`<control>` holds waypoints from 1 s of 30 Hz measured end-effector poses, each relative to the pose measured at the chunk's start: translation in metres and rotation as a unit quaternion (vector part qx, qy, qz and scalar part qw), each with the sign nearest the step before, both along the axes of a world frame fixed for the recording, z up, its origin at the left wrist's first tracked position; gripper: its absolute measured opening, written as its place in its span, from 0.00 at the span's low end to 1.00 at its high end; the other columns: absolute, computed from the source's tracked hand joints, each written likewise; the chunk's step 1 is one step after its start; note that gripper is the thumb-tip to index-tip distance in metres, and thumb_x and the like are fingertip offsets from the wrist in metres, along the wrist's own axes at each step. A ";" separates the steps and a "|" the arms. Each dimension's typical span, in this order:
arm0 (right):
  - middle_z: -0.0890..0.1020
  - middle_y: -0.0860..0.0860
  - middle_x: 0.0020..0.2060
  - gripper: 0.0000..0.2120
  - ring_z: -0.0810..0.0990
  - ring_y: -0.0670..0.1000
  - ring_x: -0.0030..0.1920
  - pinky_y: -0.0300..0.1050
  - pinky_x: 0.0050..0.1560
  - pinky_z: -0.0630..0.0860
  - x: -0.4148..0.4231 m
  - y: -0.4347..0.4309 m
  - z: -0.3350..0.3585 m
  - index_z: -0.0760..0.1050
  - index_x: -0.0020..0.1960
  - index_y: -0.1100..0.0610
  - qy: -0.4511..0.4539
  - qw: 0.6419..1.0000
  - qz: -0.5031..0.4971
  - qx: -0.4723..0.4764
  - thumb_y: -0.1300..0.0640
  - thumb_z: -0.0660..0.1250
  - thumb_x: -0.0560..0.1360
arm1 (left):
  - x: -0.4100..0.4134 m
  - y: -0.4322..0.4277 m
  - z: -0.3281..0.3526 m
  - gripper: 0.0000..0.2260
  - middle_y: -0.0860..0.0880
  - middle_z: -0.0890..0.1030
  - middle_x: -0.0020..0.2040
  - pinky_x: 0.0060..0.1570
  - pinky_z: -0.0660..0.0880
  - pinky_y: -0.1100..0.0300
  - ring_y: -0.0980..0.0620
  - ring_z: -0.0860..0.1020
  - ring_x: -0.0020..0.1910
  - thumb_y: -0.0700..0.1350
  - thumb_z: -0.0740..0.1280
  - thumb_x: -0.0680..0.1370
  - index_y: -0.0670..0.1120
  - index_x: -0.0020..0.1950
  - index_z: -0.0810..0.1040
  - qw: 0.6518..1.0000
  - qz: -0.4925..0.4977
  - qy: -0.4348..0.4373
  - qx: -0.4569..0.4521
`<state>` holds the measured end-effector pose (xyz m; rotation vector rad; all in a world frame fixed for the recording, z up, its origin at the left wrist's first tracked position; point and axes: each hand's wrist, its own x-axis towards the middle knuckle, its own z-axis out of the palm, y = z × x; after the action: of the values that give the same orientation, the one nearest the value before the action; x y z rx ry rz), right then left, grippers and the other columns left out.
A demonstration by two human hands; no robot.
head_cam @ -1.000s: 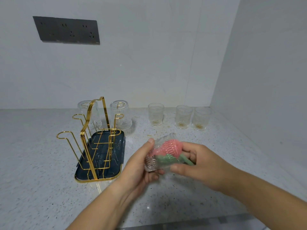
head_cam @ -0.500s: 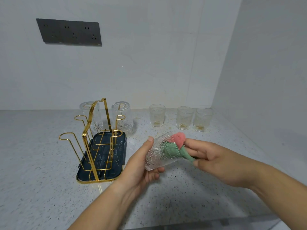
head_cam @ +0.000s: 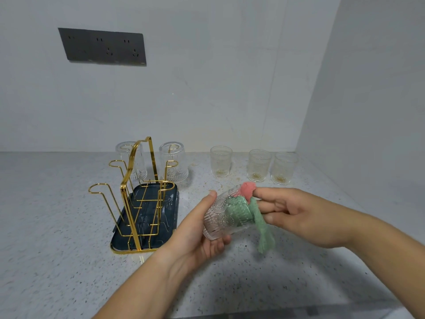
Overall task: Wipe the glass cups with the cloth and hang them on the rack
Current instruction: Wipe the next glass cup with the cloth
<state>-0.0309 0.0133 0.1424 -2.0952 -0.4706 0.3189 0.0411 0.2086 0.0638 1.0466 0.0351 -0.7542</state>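
- The held glass cup (head_cam: 218, 215) is lying on its side in the air above the front middle of the countertop (head_cam: 69, 249). Its base is pointing toward the left palm and its mouth toward the right.
- The green-and-pink cloth (head_cam: 264, 231) is filling that cup's mouth. Its pink end is poking out over the top of the rim, and a green tail is hanging down past the lower rim.
- The first upright cup (head_cam: 220, 161), middle upright cup (head_cam: 258, 165) and corner upright cup (head_cam: 284, 168) are standing in a row along the back edge, running toward the right back corner. Each is showing a yellowish trace at its bottom, and the last two are standing just beside each other.
- The left hung cup (head_cam: 132, 162) and right hung cup (head_cam: 173, 162) are sitting mouth-down over the far pegs of the gold wire rack (head_cam: 128, 192), close to the back edge.
- The rack is standing in a dark blue tray (head_cam: 171, 203) left of the hands, near the middle of the countertop.
- The left hand (head_cam: 197, 233) is gripping the held glass cup. The thumb is lying along its upper side and the fingers are curling under its base.
- The right hand (head_cam: 296, 215) is pinching the cloth at the cup's mouth, with its fingertips closing on the fabric just outside the rim.
- A dark socket panel (head_cam: 103, 47) is sitting high on the back wall.
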 end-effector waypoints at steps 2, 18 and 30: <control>0.73 0.43 0.33 0.24 0.74 0.42 0.36 0.33 0.47 0.74 0.003 0.001 0.000 0.80 0.51 0.44 -0.011 1.000 -0.018 0.021 0.73 0.60 0.81 | 0.000 0.000 -0.001 0.19 0.44 0.83 0.40 0.19 0.75 0.64 0.48 0.79 0.24 0.62 0.72 0.73 0.47 0.46 0.89 1.000 -0.019 0.012 -0.014; 0.74 0.59 0.33 0.26 0.70 0.51 0.31 0.52 0.34 0.71 -0.002 0.022 -0.057 0.70 0.41 0.59 -0.201 0.963 -0.179 -0.013 0.36 0.57 0.77 | -0.013 -0.007 0.007 0.25 0.42 0.80 0.37 0.20 0.72 0.65 0.52 0.76 0.22 0.66 0.65 0.79 0.46 0.43 0.88 0.999 -0.047 0.012 -0.025; 0.89 0.56 0.43 0.21 0.88 0.54 0.46 0.45 0.48 0.82 0.014 0.027 -0.033 0.86 0.50 0.57 -0.029 0.942 -0.269 0.197 0.45 0.59 0.83 | -0.016 -0.006 -0.029 0.21 0.51 0.78 0.56 0.47 0.79 0.62 0.58 0.81 0.49 0.63 0.73 0.74 0.64 0.61 0.66 0.824 0.138 -0.515 0.192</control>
<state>-0.0167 0.0401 0.1092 -1.7530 0.0234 -0.1498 0.0255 0.2027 0.0348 1.6872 -0.6056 0.1730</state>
